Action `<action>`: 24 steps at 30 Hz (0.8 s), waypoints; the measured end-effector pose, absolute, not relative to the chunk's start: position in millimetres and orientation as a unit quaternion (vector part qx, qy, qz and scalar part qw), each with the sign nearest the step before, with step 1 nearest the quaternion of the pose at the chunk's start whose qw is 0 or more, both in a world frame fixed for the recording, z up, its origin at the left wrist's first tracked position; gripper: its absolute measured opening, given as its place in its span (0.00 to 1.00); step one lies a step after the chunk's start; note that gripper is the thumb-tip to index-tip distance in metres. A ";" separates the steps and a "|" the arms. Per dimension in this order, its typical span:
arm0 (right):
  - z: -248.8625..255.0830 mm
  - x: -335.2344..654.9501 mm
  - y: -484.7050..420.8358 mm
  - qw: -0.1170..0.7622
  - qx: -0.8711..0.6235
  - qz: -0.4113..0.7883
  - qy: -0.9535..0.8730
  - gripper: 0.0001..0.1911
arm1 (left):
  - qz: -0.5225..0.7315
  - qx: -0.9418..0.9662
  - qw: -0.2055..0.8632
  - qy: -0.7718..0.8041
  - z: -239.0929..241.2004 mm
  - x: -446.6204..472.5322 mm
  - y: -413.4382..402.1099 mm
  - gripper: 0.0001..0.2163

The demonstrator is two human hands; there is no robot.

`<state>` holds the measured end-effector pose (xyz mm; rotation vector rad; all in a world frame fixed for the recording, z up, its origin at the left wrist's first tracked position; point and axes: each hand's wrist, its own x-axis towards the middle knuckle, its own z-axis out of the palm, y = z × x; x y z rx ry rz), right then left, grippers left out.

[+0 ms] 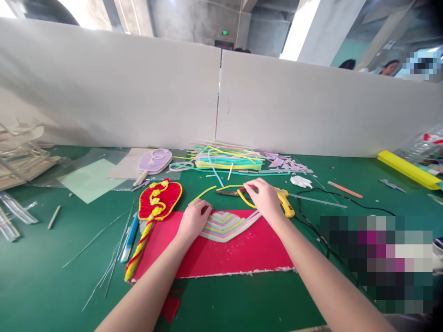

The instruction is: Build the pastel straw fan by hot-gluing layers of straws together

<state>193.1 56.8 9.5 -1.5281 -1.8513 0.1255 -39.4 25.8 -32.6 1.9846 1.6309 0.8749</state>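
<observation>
Pressing left hand (pixel 194 220), fingers together, on chevron of pastel strips (pixel 226 226) | pinching thin bent yellow strip (pixel 241 194) in right hand (pixel 266 199) | under both, flat red sheet (pixel 235 256)

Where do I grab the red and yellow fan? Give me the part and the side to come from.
Probably the twisted handle, pinched from above near its lower end with the left hand. It is a slim rod lying flat, angled toward you, while the fan head is wide and flat. The blue pen crowds its left side higher up.
</observation>
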 end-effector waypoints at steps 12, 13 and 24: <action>20.3 146.5 220.2 0.148 -0.593 -0.023 -0.791 0.12 | 0.310 0.704 0.222 0.599 -33.2 -39.2 22.9 0.08; 19.3 146.1 227.5 0.134 -0.591 -0.026 -0.795 0.14 | 0.308 0.703 0.224 0.601 -32.7 -39.1 22.8 0.08; 12.6 158.6 254.1 0.100 -0.585 0.004 -0.804 0.17 | 0.300 0.689 0.245 0.612 -29.1 -38.8 20.7 0.10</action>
